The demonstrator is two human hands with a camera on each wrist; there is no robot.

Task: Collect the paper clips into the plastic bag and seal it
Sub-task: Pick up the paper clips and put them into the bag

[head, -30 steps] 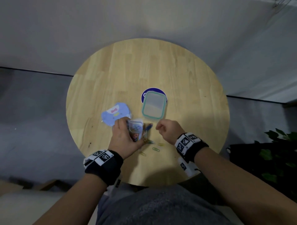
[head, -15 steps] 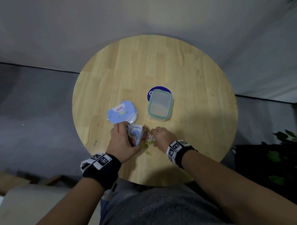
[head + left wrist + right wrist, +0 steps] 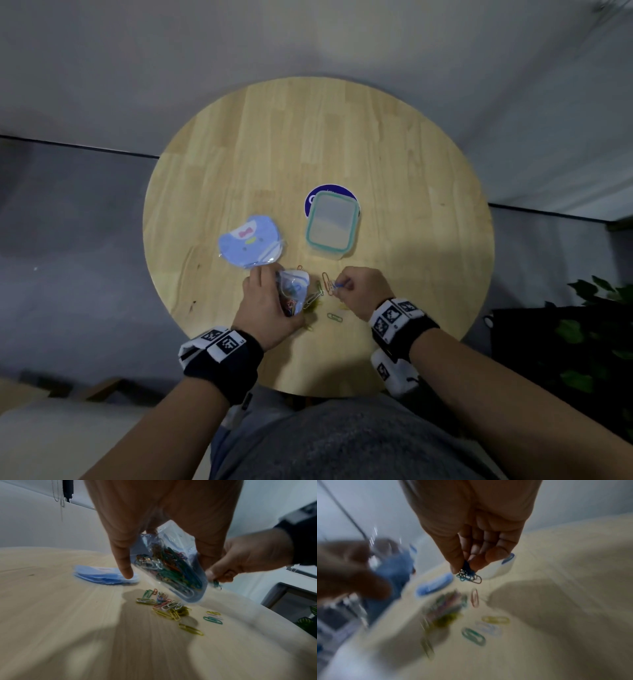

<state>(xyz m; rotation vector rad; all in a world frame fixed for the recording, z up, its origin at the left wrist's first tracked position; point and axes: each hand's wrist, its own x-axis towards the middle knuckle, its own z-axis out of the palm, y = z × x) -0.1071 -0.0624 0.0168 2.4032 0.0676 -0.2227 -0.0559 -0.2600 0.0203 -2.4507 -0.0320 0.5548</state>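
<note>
Left hand (image 3: 265, 308): gripping plastic bag (image 3: 173, 566), lifted above tabletop (image 3: 394, 164), many coloured clips inside.
Right hand (image 3: 363, 289): pinching small bunch of paper clips (image 3: 469, 575), just right of bag.
Loose clips (image 3: 169, 607): scattered on near tabletop under both hands.
Blue pouch (image 3: 251, 245): far left of hands.
Lidded container (image 3: 332, 222): far of hands.

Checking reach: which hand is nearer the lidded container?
Right. The right hand sits just below the lidded container, pinching paper clips. The left hand grips the plastic bag farther left.
</note>
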